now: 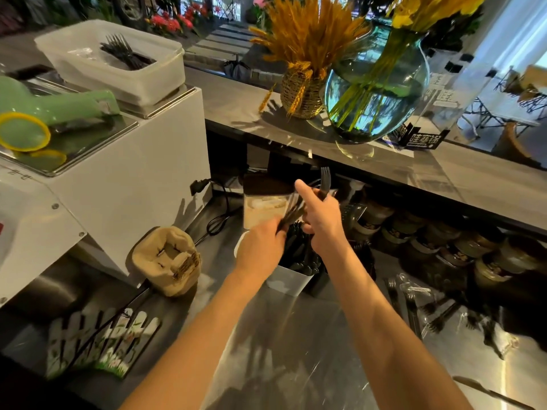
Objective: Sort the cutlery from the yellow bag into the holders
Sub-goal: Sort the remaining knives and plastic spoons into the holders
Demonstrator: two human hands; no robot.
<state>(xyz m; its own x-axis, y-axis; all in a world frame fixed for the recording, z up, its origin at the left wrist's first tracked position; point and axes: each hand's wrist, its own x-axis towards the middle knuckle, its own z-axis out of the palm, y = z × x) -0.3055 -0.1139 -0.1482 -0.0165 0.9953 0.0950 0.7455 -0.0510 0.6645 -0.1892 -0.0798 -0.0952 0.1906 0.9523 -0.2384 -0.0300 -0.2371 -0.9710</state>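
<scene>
Black plastic forks are what both hands work with, above the steel surface (296,335). The left hand (260,247) has its fingers curled around a small bundle of forks (291,210), tines pointing up and away. The right hand (322,220) pinches one fork (325,180) upright, while its index finger sticks out straight. Directly under the hands stands the white holder (288,281), near the back middle of the surface and already quite full of black cutlery (302,255). A beige fabric pouch (167,258) sits to its left, next to a white machine (124,179). At the right edge of the surface, loose forks and clear spoons (414,291) lie scattered. I cannot find a yellow bag in this view.

I think the step now is to drop these forks into the white holder. To do it well, it would be better to turn all handles down first, so that the tines face one way, then lower the bundle straight into a free gap. The holder is crowded, so pushing at an angle could tip it over or bend the thin plastic.
</scene>
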